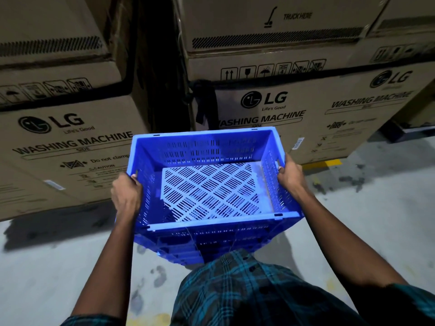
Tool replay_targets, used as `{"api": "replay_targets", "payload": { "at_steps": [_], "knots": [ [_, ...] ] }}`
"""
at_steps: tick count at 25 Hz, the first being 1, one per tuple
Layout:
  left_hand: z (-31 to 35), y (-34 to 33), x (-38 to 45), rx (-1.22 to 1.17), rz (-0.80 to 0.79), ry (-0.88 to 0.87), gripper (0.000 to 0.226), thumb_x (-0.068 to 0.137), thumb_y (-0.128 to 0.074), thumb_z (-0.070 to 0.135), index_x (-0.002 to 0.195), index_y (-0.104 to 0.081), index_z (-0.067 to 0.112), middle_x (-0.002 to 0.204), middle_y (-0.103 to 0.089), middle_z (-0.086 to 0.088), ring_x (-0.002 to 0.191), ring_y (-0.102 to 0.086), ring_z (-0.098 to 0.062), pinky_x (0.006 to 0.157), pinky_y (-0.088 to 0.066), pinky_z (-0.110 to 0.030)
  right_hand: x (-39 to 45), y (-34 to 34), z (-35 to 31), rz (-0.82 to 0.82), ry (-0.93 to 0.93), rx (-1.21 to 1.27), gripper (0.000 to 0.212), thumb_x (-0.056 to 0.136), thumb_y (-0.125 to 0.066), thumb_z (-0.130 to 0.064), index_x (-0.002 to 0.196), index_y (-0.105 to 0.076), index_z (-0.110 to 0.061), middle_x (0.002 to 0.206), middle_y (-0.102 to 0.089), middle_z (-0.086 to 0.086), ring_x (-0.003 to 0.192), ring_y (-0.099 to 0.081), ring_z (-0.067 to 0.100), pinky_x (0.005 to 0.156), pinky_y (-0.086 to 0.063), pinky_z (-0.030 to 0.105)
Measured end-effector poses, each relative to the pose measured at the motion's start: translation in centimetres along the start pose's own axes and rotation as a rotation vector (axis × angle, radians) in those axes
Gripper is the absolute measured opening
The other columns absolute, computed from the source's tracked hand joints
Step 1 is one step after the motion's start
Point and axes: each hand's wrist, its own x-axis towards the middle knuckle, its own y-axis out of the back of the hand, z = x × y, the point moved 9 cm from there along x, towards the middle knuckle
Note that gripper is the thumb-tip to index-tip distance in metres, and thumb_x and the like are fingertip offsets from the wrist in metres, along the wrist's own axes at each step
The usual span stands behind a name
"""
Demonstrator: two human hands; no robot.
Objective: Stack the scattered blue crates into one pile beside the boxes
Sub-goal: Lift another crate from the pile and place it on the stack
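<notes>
A blue slotted plastic crate is in the middle of the view, its open top facing me and nothing inside it. My left hand grips its left rim with fingers curled over the edge. On the opposite side, my right hand holds the right rim the same way. Under this crate I see the blue walls of more crates, so it sits on or just above a pile; contact is unclear. The pile stands right in front of large cardboard washing machine boxes.
Tall cardboard boxes fill the left and back, with a dark gap between the two stacks. Pale concrete floor with dark stains lies to the right and left. A yellow floor mark runs along the box base.
</notes>
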Motion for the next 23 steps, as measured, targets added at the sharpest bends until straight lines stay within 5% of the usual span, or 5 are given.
{"api": "replay_targets", "payload": {
  "at_steps": [10,17,23],
  "knots": [
    [0.3,0.6,-1.5,0.02,0.024,-0.029,0.03,0.1,-0.051,0.026,0.11,-0.054,-0.001,0.106,-0.065,-0.029,0.094,-0.064,-0.046,0.078,-0.055,-0.049,-1.4,0.0,0.3,0.067,0.022,-0.164,0.06,0.096,-0.051,-0.02,0.151,-0.027,-0.018,0.112,-0.062,0.019,0.09,-0.062,0.037,0.079,-0.056,0.045],
    [-0.1,0.4,-1.8,0.04,-0.021,-0.034,0.03,0.1,-0.052,0.023,0.117,-0.051,-0.002,0.109,-0.064,-0.028,0.096,-0.063,-0.044,0.078,-0.052,-0.048,-2.6,0.1,1.1,0.087,-0.011,-0.209,0.066,0.098,-0.053,-0.024,0.155,-0.021,-0.019,0.126,-0.059,0.018,0.105,-0.061,0.038,0.076,-0.047,0.041],
    [0.3,0.1,-1.8,0.089,0.003,-0.107,0.05,0.094,-0.061,0.026,0.133,-0.045,-0.001,0.131,-0.052,-0.027,0.12,-0.051,-0.044,0.098,-0.044,-0.056,-4.9,-0.2,1.4,0.093,0.02,-0.229,0.072,0.094,-0.059,-0.031,0.155,-0.023,-0.014,0.142,-0.046,0.02,0.128,-0.045,0.042,0.102,-0.04,0.052]
  ]
}}
